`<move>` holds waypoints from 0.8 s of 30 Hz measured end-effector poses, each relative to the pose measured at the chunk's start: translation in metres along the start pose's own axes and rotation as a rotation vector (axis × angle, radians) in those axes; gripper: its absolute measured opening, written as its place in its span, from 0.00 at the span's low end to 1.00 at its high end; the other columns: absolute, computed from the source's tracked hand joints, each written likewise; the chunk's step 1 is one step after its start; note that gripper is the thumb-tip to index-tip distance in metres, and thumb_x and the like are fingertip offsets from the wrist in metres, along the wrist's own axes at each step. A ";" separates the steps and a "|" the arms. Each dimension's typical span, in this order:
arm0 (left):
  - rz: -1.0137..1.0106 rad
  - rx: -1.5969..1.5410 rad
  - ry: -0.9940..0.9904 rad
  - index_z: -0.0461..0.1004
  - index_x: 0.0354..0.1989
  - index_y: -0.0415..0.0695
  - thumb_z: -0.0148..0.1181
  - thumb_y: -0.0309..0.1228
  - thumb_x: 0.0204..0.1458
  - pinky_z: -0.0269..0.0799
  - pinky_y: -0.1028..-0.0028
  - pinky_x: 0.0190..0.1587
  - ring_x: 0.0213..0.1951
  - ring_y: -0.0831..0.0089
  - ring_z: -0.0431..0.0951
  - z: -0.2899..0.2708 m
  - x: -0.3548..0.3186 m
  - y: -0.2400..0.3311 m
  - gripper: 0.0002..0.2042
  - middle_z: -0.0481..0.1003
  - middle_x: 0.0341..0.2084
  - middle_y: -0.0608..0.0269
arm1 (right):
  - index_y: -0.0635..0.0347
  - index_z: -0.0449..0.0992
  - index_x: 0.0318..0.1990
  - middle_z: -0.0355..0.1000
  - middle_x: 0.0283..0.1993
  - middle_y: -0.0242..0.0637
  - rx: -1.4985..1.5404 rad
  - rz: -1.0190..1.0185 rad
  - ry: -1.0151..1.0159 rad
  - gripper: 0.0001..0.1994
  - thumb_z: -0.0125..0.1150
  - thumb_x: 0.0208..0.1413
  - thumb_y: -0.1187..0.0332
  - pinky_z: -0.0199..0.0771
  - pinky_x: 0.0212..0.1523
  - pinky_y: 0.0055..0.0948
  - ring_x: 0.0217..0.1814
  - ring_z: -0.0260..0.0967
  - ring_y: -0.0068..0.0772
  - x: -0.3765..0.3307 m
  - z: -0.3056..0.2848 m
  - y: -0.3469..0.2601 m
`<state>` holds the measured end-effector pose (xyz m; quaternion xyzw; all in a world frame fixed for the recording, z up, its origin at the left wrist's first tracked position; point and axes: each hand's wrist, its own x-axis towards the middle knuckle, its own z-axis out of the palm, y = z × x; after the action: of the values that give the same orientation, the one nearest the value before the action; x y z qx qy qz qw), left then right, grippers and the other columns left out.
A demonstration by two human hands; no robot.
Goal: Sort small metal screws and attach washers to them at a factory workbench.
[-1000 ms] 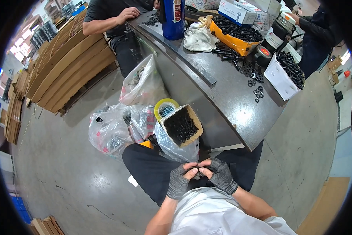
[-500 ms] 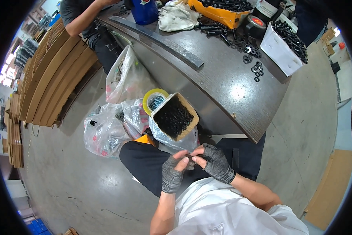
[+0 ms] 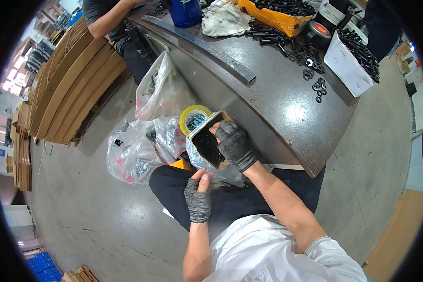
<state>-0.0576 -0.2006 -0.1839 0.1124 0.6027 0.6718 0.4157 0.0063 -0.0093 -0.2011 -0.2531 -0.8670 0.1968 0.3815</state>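
Observation:
My right hand [image 3: 236, 146], in a dark grey fingerless glove, is over the open cardboard box [image 3: 224, 165] of small black screw-like parts [image 3: 208, 144]. Its fingers curl in at the box mouth; anything between them is hidden. Lower and to the left, above my lap, my left hand [image 3: 198, 196] wears a matching glove. Its thumb and fingertips are pressed together, and what they pinch is too small to make out. Against the box's far left side stands a yellow tape roll [image 3: 186, 113] with bluish screws [image 3: 196, 121] in its core.
The dark table [image 3: 272, 105] carries a metal bar [image 3: 202, 49], black bolts [image 3: 281, 46], loose washers [image 3: 319, 89], a white box [image 3: 345, 70] of bolts and an orange container [image 3: 272, 19]. Plastic bags [image 3: 134, 155] lie left of the box. Another person's arm [image 3: 109, 19] is at the far left.
My right hand has left my left hand and moved forward to the box. My left hand has stayed near my lap. The view has shifted slightly.

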 end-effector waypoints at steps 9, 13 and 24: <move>-0.111 -0.154 -0.043 0.72 0.54 0.33 0.59 0.31 0.61 0.78 0.72 0.39 0.36 0.68 0.79 -0.011 -0.003 0.004 0.16 0.78 0.39 0.54 | 0.59 0.81 0.47 0.77 0.47 0.44 -0.161 -0.173 -0.160 0.17 0.56 0.47 0.75 0.73 0.55 0.41 0.52 0.73 0.47 0.012 0.020 0.027; -0.087 -0.146 -0.066 0.73 0.52 0.34 0.58 0.31 0.61 0.78 0.72 0.39 0.35 0.68 0.79 -0.016 0.002 -0.001 0.15 0.78 0.39 0.54 | 0.59 0.80 0.42 0.77 0.43 0.42 -0.143 -0.224 -0.144 0.11 0.55 0.54 0.72 0.74 0.52 0.40 0.47 0.74 0.44 0.010 0.024 0.027; -0.054 -0.130 -0.075 0.74 0.51 0.34 0.57 0.30 0.62 0.78 0.70 0.39 0.35 0.67 0.79 -0.018 -0.001 -0.003 0.14 0.78 0.37 0.54 | 0.59 0.80 0.44 0.77 0.47 0.44 -0.094 -0.202 -0.126 0.12 0.55 0.53 0.73 0.72 0.56 0.44 0.51 0.73 0.48 0.004 0.024 0.025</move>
<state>-0.0671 -0.2143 -0.1901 0.0939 0.5445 0.6935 0.4623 -0.0069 0.0088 -0.2276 -0.1695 -0.9185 0.1319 0.3319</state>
